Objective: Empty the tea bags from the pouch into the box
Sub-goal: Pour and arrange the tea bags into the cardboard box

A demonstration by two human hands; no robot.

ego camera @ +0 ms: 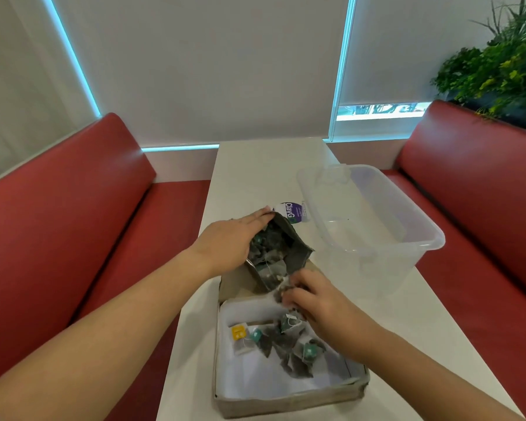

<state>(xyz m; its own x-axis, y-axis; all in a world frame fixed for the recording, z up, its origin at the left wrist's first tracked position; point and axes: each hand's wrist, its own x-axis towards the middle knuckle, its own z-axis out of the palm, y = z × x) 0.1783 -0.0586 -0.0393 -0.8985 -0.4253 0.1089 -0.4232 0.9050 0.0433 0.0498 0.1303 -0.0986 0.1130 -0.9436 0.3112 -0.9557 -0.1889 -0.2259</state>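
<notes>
From the head camera we see our left hand (pixel 231 241) gripping the pouch (pixel 278 249), tipped with its open mouth over the far edge of the box (pixel 286 401) on the white table (pixel 255 171). Our right hand (pixel 313 299) pinches tea bags at that mouth. More tea bags (pixel 289 347) lie in the box; a clear tub (pixel 377 214) sits far right

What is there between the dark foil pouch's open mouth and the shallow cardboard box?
Nothing visible blocks it. The dark foil pouch tips over the shallow cardboard box; only the right hand pulling tea bags is there.
</notes>
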